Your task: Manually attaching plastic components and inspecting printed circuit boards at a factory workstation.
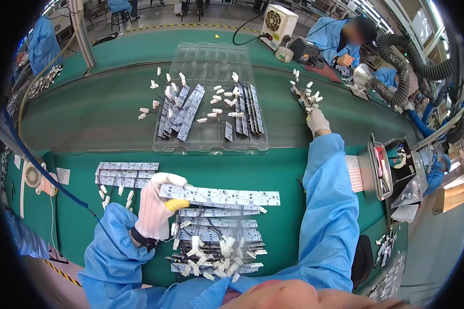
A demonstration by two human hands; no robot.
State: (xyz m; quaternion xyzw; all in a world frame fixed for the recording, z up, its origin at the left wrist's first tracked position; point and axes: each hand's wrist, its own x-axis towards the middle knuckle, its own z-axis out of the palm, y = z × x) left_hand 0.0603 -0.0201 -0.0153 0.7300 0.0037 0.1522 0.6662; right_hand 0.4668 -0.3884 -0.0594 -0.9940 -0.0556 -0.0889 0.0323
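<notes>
My left hand (153, 208), in a white glove with a yellow fingertip, pinches one end of a long white circuit board strip (221, 196). That strip is held over a pile of similar strips (232, 224) with dark wires and white connectors on the near green mat. My right hand (318, 121), also gloved, stretches far forward over the dark belt. Its fingers close on the near end of a small bundle of circuit board strips (300, 96) with white plugs sticking out; the fingertips are partly hidden.
A clear plastic tray (211, 148) on the dark belt (108, 113) holds two groups of strips. More strips (126, 166) lie left of my left hand. A small fan (32, 176) stands far left, a tool bin (380, 170) right. Across the belt, a person (340, 38) works near a duct (397, 56).
</notes>
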